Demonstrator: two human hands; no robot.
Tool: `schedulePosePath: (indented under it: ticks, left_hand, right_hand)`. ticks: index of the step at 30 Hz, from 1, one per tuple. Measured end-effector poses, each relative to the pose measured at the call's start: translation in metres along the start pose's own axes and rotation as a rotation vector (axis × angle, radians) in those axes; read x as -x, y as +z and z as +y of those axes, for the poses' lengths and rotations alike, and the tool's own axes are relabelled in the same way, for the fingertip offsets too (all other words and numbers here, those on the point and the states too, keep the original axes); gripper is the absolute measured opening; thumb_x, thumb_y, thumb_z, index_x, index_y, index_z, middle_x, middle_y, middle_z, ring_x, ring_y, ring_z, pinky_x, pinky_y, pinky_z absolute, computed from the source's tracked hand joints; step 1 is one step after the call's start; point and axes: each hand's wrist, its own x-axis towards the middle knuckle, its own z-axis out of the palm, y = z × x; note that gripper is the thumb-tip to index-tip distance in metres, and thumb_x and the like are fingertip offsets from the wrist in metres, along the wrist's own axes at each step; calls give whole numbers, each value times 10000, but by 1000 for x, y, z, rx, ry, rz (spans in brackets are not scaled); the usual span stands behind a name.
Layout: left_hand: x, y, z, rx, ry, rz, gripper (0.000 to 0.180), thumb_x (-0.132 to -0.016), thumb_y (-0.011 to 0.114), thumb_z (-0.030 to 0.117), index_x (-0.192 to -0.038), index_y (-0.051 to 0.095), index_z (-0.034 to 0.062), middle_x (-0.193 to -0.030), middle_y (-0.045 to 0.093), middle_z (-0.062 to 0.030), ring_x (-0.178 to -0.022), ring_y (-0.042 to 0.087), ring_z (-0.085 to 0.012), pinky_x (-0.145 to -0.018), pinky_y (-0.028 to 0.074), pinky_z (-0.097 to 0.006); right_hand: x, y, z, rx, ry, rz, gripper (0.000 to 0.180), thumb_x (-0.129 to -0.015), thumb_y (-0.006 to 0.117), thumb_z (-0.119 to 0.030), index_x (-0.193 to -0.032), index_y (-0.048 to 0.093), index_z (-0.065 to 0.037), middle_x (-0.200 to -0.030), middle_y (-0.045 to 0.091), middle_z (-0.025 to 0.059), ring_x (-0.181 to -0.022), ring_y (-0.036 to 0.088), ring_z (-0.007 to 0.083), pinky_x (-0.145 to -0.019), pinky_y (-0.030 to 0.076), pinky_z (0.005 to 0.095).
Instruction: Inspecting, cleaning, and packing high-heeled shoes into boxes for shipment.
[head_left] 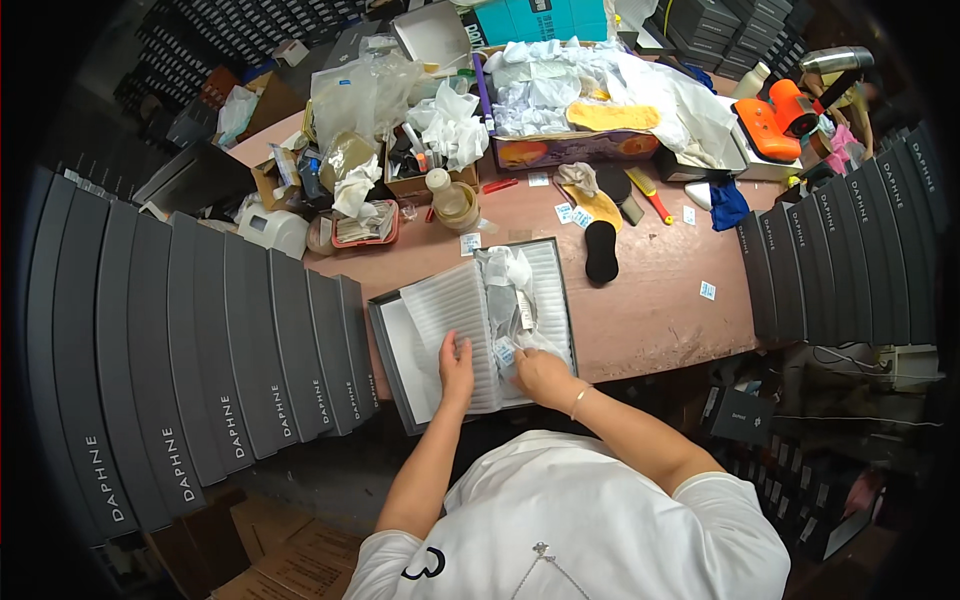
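even overhead light is falling on the middle of the frame, leaving the tabletop (650, 300) bright and the white foam sheets (455, 320) nearly washing out. shadows are staying soft and short under the left hand (457, 365) and right hand (540, 375). the corners are fading into black vignette, and the lower right is sitting dim. straight box edges are bowing toward the rim at left and right. the centre is looking sharp; detail is softening toward the upper edge.
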Motion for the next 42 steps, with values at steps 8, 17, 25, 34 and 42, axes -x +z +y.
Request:
schedulePosePath:
  ticks: [8,17,25,34,42]
  left_hand:
    - [71,-9,46,132,307,-146,734,-908,621,280,-1441,213,-15,-1475,262,-216,-1357,310,-325,-1103,288,-430]
    - [101,0,76,549,-24,-24,407,-901,611,210,-1205,507,-40,-1163,572,-104,-1027,563,-192,-890,448,-327]
    - [82,-47,96,618,-4,227,253,-928,581,173,-1056,601,-44,-994,638,-84,-890,612,-158,-788,493,-302]
    - [59,-31,81,934,-321,113,356,-902,562,264,-1155,564,14,-1096,621,-109,-990,625,-226,-820,531,-361]
    - [37,1,105,634,-13,214,323,-908,552,209,-1114,616,-30,-1059,636,-109,-940,618,-196,-792,500,-322]
  right_hand:
    - [-15,1,24,-203,88,-48,358,-786,625,-292,-825,608,63,-749,656,236,-724,666,336,-661,512,435]
    - [3,-24,-21,-1225,248,-245,441,-956,493,-356,-1007,637,58,-885,663,112,-772,625,161,-701,512,322]
    - [-10,-85,-13,-356,-214,397,433,-833,660,-322,-1106,607,10,-1234,530,229,-1190,478,399,-1012,382,487]
    - [-17,-14,-31,-569,-412,217,285,-864,609,-143,-1133,611,-48,-1261,542,151,-1215,476,356,-1066,308,463]
    - [-26,-75,-11,-937,-5,-104,278,-959,519,-239,-1059,620,-1,-1010,644,154,-927,623,283,-815,500,343]
